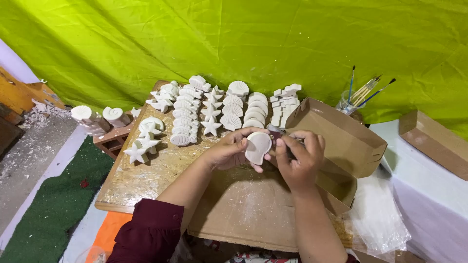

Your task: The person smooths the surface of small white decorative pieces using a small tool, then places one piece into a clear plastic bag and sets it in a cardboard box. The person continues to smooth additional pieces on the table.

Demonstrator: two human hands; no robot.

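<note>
At the bottom of the frame a maroon sleeve (148, 229) is cut off by the lower edge, and both forearms rise from it toward the centre. The left hand (226, 152) has its fingers clamped on a white plaster shell piece (258, 147), held just above the surface (146, 175) at mid-frame. The right hand (300, 158) touches the shell's right edge, its fingers curled together around something small and dark that is mostly hidden, so what it is cannot be made out. Under the wrists lies a flat sheet of brown cardboard (243, 207) dusted white, with open room at the lower left of the wooden board. To the right an open cardboard box (341, 139) stands just beside the right hand, its inside hidden, with clear plastic wrap (378, 214) spilling at the lower right. Behind the hands, rows of white castings (234, 107), stars, shells and ovals, fill the board's far part up to its edge. At the upper right, paintbrushes (365, 92) stand in a jar partly hidden behind the box. A second box (436, 141) is cut off at the right edge. A green cloth backdrop (243, 39) closes the top.
</note>
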